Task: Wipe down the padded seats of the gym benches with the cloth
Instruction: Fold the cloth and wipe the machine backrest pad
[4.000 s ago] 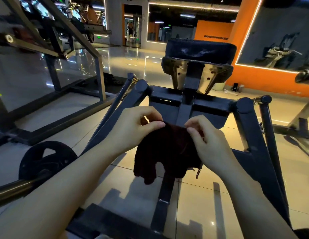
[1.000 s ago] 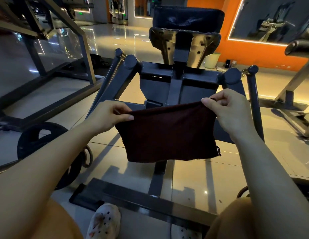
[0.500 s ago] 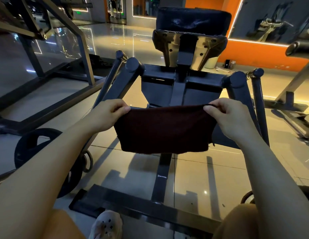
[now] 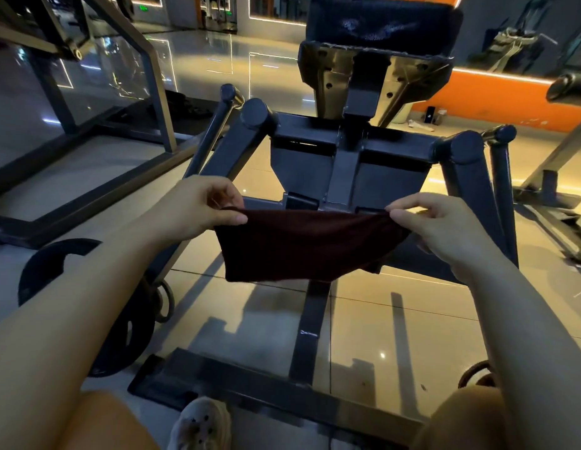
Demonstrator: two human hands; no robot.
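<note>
Now we have the cloth [image 4: 302, 245] stretched out in the air between us and the machine, a dark maroon piece of soft, finely ribbed fabric that sags in the middle and hangs limp below. Our left hand [image 4: 198, 206] pinches its top left corner between thumb and fingertips, and our right hand [image 4: 438, 222] pinches the top right corner the same way, presumably to spread it flat before wiping. It touches no padding yet. Beyond it rises the dark steel frame [image 4: 344, 167] of square tubes with round end caps, and above that the black padded seat [image 4: 380, 24], its vinyl scuffed and cracked, bolted on a drilled metal bracket. Glossy floor tiles [image 4: 373, 326] gleam underneath, and a black weight plate [image 4: 55, 264] sits by our left arm.
</note>
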